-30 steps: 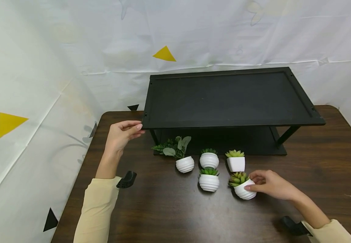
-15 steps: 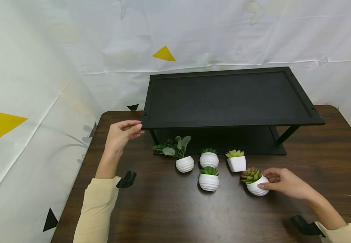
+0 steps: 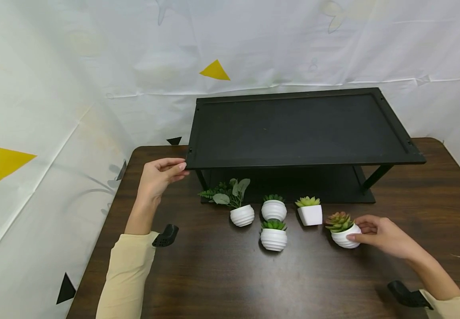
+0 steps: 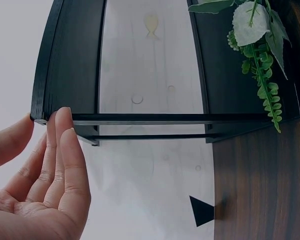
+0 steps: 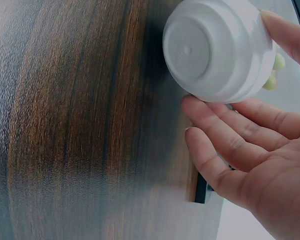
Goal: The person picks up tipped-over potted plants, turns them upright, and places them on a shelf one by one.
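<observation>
My left hand (image 3: 159, 177) pinches the front left corner of a black two-tier shelf (image 3: 301, 128); in the left wrist view the thumb and fingertips lie on opposite faces of its upper board. With my right hand (image 3: 385, 237) I hold a potted succulent (image 3: 345, 237), reddish-green leaves in a white ribbed pot, thumb on one side and fingers on the other. Its round base shows in the right wrist view, off the table. To its left stands a square white pot (image 3: 310, 215) with a light green succulent.
Two round white pots, a rear one (image 3: 274, 210) and a front one (image 3: 274, 239), stand one behind the other. A leafy plant in a tilted white pot (image 3: 242, 215) is left of them. All are on the brown table (image 3: 230, 283) before the shelf's lower board (image 3: 293, 184).
My right hand has carried the reddish-green succulent to the right and slightly back, away from the square pot. The left hand stays at the shelf corner.
</observation>
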Action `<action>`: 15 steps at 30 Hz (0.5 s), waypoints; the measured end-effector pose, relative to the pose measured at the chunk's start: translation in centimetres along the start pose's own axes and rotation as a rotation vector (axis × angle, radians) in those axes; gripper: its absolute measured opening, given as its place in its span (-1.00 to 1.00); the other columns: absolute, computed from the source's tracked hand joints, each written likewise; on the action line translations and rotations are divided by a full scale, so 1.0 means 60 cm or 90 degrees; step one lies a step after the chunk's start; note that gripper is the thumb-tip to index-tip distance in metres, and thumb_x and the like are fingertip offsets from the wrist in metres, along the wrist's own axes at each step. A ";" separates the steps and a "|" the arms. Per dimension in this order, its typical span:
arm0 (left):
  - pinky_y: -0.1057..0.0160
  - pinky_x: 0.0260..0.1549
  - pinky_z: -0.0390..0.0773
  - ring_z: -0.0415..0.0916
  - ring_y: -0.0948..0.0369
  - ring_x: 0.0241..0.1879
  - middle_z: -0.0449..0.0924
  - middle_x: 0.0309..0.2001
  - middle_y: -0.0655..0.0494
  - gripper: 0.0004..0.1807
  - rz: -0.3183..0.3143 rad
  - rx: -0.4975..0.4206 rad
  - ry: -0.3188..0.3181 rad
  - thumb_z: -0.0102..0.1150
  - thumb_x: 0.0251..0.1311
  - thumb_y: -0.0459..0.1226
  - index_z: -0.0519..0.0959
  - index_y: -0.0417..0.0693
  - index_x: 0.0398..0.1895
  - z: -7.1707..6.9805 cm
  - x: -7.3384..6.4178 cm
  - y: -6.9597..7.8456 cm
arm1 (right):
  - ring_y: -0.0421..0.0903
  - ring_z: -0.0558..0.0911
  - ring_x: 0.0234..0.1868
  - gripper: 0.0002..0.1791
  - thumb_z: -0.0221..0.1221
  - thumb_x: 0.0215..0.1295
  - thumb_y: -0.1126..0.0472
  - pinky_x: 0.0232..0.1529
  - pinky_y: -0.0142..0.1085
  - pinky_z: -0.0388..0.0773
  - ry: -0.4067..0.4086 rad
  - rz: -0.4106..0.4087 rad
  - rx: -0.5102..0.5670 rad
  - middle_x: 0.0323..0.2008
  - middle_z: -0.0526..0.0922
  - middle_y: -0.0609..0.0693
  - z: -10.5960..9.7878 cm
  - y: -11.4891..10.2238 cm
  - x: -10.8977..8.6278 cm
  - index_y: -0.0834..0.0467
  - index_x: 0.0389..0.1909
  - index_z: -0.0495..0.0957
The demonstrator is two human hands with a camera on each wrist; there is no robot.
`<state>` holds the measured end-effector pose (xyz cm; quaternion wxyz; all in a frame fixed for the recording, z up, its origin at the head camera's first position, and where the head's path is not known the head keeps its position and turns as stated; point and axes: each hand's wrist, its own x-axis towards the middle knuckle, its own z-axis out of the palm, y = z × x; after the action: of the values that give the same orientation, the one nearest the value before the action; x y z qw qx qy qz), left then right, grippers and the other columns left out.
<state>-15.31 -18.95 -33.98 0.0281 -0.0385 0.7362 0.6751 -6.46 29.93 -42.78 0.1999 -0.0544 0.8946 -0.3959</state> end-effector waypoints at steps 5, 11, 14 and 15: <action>0.27 -0.25 0.60 0.62 0.25 -0.43 0.59 -0.39 0.11 -0.64 0.001 -0.001 0.000 0.19 0.14 -0.38 0.48 -0.49 -0.05 0.000 0.000 0.000 | -0.02 0.57 -0.20 -0.40 0.27 0.12 0.10 -0.36 -0.36 0.55 0.018 0.004 0.000 -0.21 0.58 0.19 0.000 0.005 0.004 0.52 -0.05 0.37; 0.25 -0.24 0.60 0.62 0.25 -0.42 0.59 -0.38 0.10 -0.64 -0.002 0.002 0.001 0.20 0.13 -0.37 0.49 -0.48 -0.06 0.000 0.001 0.000 | 0.11 0.56 -0.14 -0.37 0.28 0.12 0.12 -0.34 -0.31 0.56 0.029 0.010 0.001 -0.17 0.55 0.29 0.000 0.007 0.007 0.56 -0.02 0.32; 0.29 -0.26 0.60 0.62 0.25 -0.43 0.58 -0.38 0.10 -0.64 -0.001 -0.001 0.002 0.20 0.13 -0.38 0.49 -0.48 -0.06 0.001 0.001 0.000 | 0.14 0.56 -0.12 -0.36 0.29 0.11 0.13 -0.33 -0.30 0.57 0.030 0.008 0.006 -0.15 0.53 0.32 -0.001 0.007 0.009 0.55 -0.01 0.32; 0.29 -0.27 0.60 0.62 0.25 -0.43 0.58 -0.38 0.10 -0.64 -0.001 -0.002 0.002 0.20 0.13 -0.38 0.49 -0.49 -0.06 0.001 0.001 0.000 | 0.14 0.56 -0.12 -0.36 0.30 0.10 0.14 -0.34 -0.31 0.57 0.030 0.005 0.008 -0.14 0.53 0.33 -0.001 0.006 0.009 0.55 0.00 0.32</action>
<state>-15.37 -18.91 -34.01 0.0275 -0.0400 0.7350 0.6763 -6.97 30.10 -43.17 0.1809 -0.0406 0.8969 -0.4016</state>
